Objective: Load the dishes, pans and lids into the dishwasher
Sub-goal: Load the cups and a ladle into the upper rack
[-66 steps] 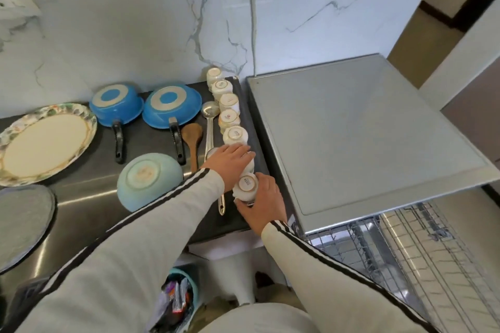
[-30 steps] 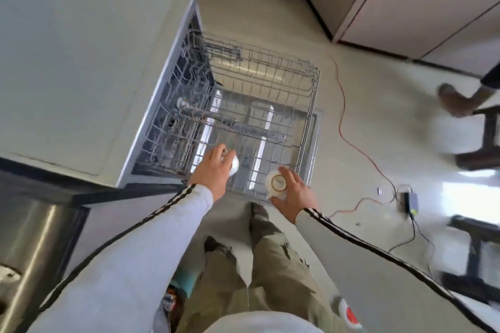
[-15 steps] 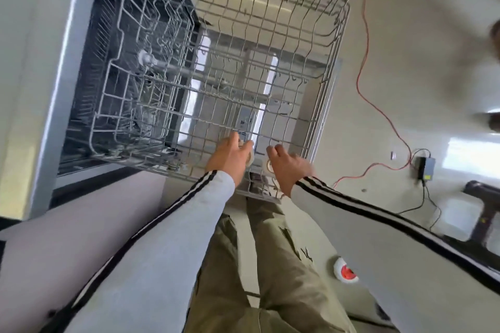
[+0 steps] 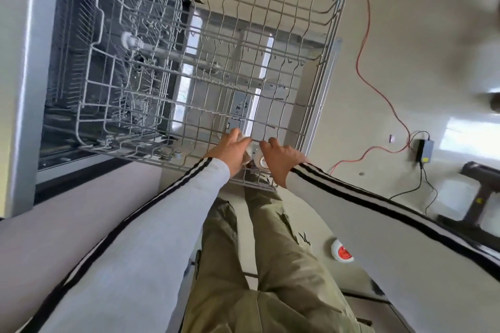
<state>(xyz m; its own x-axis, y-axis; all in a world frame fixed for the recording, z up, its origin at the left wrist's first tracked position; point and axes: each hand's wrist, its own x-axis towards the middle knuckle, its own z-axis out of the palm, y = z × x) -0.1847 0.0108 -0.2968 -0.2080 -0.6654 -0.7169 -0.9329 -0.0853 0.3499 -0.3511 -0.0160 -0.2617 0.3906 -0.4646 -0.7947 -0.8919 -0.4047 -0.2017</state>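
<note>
The dishwasher rack (image 4: 328,43) is pulled out. At its near corner the left grip (image 4: 232,151) holds the left cup (image 4: 246,143) and the right grip (image 4: 281,159) the right cup (image 4: 261,161). Risk: the close-set cups may knock and chip, or tip between wires on release

Bright daylight, floor glare right, blurred upper-right, edges warped
</note>
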